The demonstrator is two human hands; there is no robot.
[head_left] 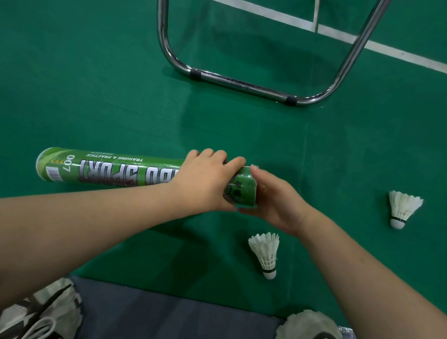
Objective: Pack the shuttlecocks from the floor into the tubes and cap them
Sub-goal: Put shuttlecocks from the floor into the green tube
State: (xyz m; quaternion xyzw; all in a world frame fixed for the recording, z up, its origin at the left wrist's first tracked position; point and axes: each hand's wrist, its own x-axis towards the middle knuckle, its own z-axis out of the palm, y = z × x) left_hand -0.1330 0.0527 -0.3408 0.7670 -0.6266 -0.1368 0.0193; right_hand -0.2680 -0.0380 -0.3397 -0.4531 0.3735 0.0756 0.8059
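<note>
A green shuttlecock tube (104, 169) lies sideways on the green court floor, its capped end at the left. My left hand (205, 181) grips the tube near its right end, fingers curled over the top. My right hand (273, 200) cups that right end, thumb on the tube's rim; what it covers is hidden. One white feather shuttlecock (265, 253) lies on the floor just below my right hand. A second white shuttlecock (402, 207) lies farther right.
A chrome tubular chair leg frame (245, 86) rests on the floor beyond the tube. White court lines (387, 49) run across the top right. My two shoes (311, 336) and a grey strip are at the bottom edge.
</note>
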